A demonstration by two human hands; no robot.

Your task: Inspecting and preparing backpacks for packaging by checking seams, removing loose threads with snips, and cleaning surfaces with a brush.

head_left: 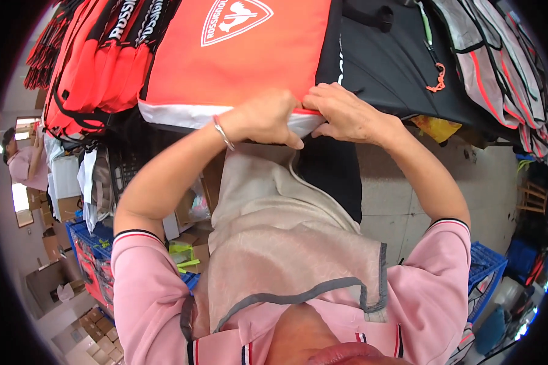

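Observation:
A large flat red fabric bag (243,73) with a white side band and black edging lies in front of me. At its near right corner, my left hand (265,118) grips the edge, thumb below and fingers curled over the top. Right beside it, my right hand (348,115) pinches the same corner between thumb and bent fingers. Both hands nearly meet there, and the bit of fabric between the fingertips is partly hidden.
Stacked red-and-black bags (103,79) stand at left; grey bags with red trim (493,73) lie at right. A green-handled tool (427,30) with orange cord rests on black cloth (386,67). Blue crates (487,267) stand lower down. Another person (29,161) is far left.

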